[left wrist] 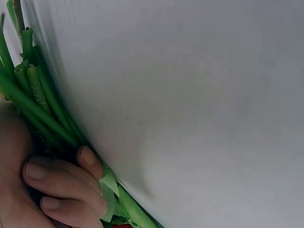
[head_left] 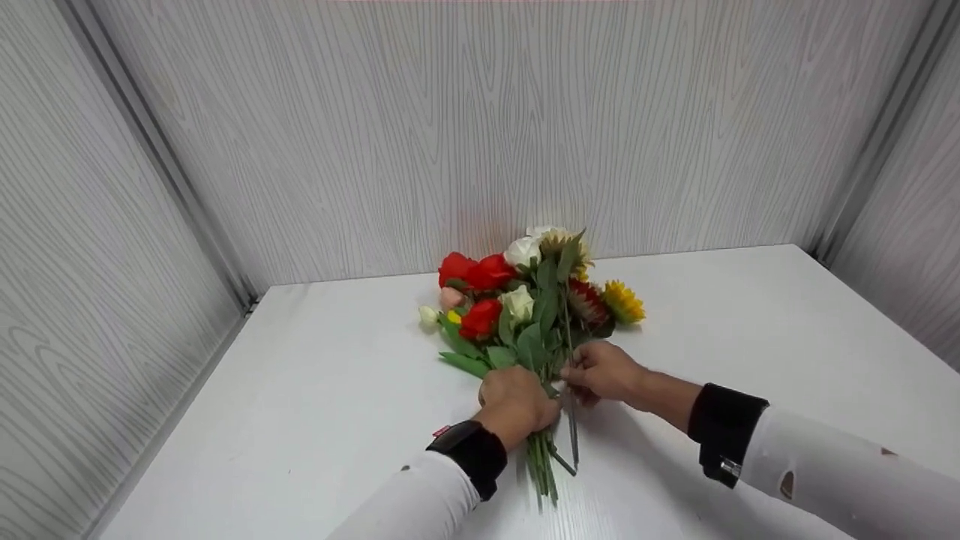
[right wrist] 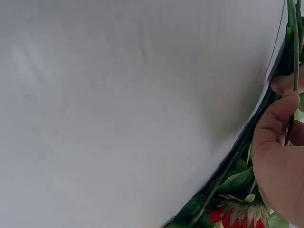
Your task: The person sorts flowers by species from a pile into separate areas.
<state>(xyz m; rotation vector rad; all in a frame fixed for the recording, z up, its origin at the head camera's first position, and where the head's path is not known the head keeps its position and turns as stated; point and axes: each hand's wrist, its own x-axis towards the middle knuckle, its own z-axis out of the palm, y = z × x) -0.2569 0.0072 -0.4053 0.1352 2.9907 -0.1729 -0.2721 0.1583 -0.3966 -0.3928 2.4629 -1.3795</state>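
A bouquet of mixed flowers lies over the white table, its red roses (head_left: 480,319), white roses (head_left: 523,252) and leaves (head_left: 531,346) pointing away from me. My left hand (head_left: 517,394) grips the bundle of green stems (head_left: 541,469) below the leaves; in the left wrist view its fingers (left wrist: 71,183) curl round the stems, whose cut ends (left wrist: 28,71) stick out past the hand. On the bouquet's right side, my right hand (head_left: 604,371) pinches one long thin stem (right wrist: 296,47) between thumb and fingers. That stem's lower part hangs beside the bundle.
A yellow sunflower (head_left: 624,302) and a dark red flower (head_left: 587,301) spread at the bouquet's right. A small white bud (head_left: 428,316) pokes out left. The white table (head_left: 315,390) meets a wood-grain back panel (head_left: 360,150), with side panels left and right.
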